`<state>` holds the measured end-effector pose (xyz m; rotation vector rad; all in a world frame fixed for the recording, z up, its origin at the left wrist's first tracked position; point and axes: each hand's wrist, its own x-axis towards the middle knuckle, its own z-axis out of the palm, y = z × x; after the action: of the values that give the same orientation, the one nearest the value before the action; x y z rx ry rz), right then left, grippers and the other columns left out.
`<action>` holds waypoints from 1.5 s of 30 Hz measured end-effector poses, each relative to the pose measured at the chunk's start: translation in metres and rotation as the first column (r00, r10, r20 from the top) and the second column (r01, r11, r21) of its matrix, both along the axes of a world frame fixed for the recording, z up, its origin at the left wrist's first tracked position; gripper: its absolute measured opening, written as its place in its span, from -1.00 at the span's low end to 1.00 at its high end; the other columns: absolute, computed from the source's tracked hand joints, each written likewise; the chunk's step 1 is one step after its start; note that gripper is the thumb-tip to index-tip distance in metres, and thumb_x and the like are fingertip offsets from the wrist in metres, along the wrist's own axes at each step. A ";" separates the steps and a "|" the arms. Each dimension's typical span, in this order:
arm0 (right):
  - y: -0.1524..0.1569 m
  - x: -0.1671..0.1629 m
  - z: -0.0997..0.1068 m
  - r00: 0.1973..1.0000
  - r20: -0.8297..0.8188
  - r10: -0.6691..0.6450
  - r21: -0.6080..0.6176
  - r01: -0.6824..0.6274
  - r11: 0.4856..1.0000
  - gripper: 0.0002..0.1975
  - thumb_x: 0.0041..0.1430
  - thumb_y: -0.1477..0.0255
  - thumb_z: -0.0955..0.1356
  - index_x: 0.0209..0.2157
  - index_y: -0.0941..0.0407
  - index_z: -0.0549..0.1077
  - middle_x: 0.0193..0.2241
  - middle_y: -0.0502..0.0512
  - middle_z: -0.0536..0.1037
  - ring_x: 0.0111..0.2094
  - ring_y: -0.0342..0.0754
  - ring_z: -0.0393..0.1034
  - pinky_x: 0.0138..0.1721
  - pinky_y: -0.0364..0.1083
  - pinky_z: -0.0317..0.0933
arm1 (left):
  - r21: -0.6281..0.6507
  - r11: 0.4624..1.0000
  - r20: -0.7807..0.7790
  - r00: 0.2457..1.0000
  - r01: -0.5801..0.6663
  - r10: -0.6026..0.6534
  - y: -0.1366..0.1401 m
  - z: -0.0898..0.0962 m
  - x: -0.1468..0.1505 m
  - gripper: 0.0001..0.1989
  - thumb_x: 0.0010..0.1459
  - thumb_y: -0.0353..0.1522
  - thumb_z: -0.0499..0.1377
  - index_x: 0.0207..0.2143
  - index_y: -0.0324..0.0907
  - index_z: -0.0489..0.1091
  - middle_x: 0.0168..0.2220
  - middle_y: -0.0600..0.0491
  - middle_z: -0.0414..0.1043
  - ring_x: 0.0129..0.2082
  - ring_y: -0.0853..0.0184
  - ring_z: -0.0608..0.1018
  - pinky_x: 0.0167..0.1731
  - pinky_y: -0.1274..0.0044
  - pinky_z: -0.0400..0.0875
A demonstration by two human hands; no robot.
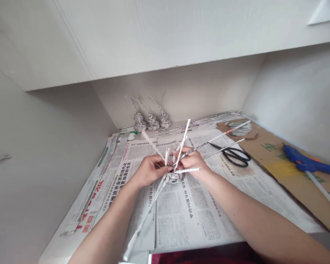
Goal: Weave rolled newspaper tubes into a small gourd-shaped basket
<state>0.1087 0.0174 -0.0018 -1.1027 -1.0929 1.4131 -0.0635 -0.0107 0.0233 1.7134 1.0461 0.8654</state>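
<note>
A small round piece woven from rolled newspaper tubes (pixel 175 178) sits low between my hands, with several tubes sticking out of its top in different directions. My left hand (pixel 150 169) is closed at its left side, thumb and fingers pinching a paper tube near the rim. From the other side my right hand (pixel 193 160) closes around the tubes at the top, its fingertips partly hidden behind them. One long paper tube (pixel 148 212) runs from the weave down toward the front edge. Another printed tube (pixel 195 149) slants up to the right past my right hand.
Newspaper sheets (pixel 178 220) cover the table. Black-handled scissors (pixel 236 156) lie to the right. A blue glue gun (pixel 308 158) rests on cardboard (pixel 277 165). Three gourd-shaped woven pieces (pixel 153 123) stand at the back beside a row of paper tubes (pixel 192 125). Pale walls enclose the space.
</note>
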 end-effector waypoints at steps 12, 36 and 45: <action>-0.004 0.001 0.002 0.996 0.084 0.023 -0.018 -0.022 1.000 -0.71 -0.13 0.22 0.47 -0.43 0.15 0.51 -0.71 -0.01 0.46 -0.72 -0.13 0.29 -0.74 -0.18 0.18 | 0.128 0.992 0.067 0.998 -0.014 0.005 0.001 -0.005 0.008 -0.87 0.01 -0.35 0.28 -0.40 -0.26 0.51 -0.41 -0.03 0.54 -0.39 0.31 0.54 -0.31 0.50 0.42; -0.018 0.009 0.025 0.966 0.139 0.217 0.059 -0.227 0.972 -0.66 -0.04 0.18 0.43 -0.33 0.17 0.55 -0.56 0.05 0.54 -0.59 -0.14 0.38 -0.61 -0.20 0.24 | -0.150 0.988 0.025 0.999 -0.022 0.026 -0.002 0.005 0.005 -0.76 -0.10 -0.32 0.33 -0.37 -0.31 0.52 -0.38 -0.04 0.58 -0.37 0.26 0.56 -0.29 0.48 0.40; -0.012 0.013 0.027 0.977 0.055 0.208 0.034 -0.210 0.977 -0.76 -0.04 0.52 0.37 -0.26 0.12 0.55 -0.44 0.03 0.57 -0.43 -0.12 0.46 -0.37 -0.16 0.36 | -0.013 0.936 0.051 0.935 -0.351 0.351 -0.003 -0.006 0.017 -0.77 -0.08 -0.31 0.30 -0.37 -0.30 0.54 -0.38 -0.04 0.58 -0.40 0.23 0.57 -0.38 0.49 0.41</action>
<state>0.1220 0.0059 0.0256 -1.0233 -1.2994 1.5262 -0.0467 -0.0134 0.0176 1.5130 1.3415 1.1261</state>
